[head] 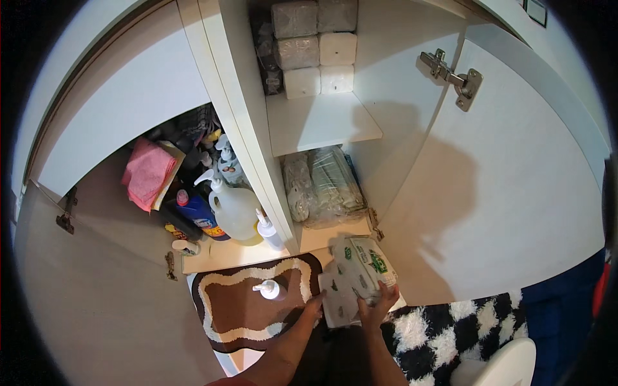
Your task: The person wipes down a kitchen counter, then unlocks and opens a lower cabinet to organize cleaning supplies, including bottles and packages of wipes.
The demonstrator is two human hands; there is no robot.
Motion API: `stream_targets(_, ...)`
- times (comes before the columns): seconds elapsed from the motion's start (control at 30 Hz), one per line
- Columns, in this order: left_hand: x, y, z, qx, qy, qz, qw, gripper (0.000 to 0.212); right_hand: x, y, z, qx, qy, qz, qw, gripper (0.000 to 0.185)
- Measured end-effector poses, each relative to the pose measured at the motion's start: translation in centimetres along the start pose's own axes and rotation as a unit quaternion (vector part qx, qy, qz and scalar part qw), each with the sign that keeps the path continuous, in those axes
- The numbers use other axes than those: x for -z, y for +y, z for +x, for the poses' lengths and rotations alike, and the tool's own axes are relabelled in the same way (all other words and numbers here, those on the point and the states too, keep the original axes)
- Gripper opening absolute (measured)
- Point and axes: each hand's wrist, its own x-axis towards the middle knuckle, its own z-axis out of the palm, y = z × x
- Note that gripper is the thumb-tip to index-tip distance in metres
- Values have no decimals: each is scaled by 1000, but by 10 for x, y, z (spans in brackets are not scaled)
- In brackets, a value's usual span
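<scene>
My left hand (315,308) presses the left edge of a stack of plastic-wrapped packs (338,300) with green print. On the other side, my right hand (379,307) grips the packs near their lower right corner. The upper pack (372,258) bears writing and leans towards the open cabinet. My fingers hide part of the near edges. Left of the stack, a white pump bottle (269,289) stands on a brown mat (236,306) with a cream wavy border.
The right cabinet holds wrapped blocks (299,53) on its shelf (318,120) and plastic-wrapped packs (333,183) below. Its door (507,193) stands open at right. The left compartment holds a large pump jug (236,212), a blue bottle (198,210) and pink cloth (149,173). A checkered rug (444,342) lies at lower right.
</scene>
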Motion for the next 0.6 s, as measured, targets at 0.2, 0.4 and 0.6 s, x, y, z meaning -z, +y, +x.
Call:
stream_targets(0.2,-51,4,-22,-106,113,152,976,58,-10,62,38,-104,-110,-91,984,85)
stream_targets(0.4,-146,112,-158,-639,177,232,712,44,37,20,159,-60,-494,-305,812,75)
stream_targets(0.6,-195,311,-313,-831,298,103,458,50,-96,-203,333,368,-136,-72,917,25)
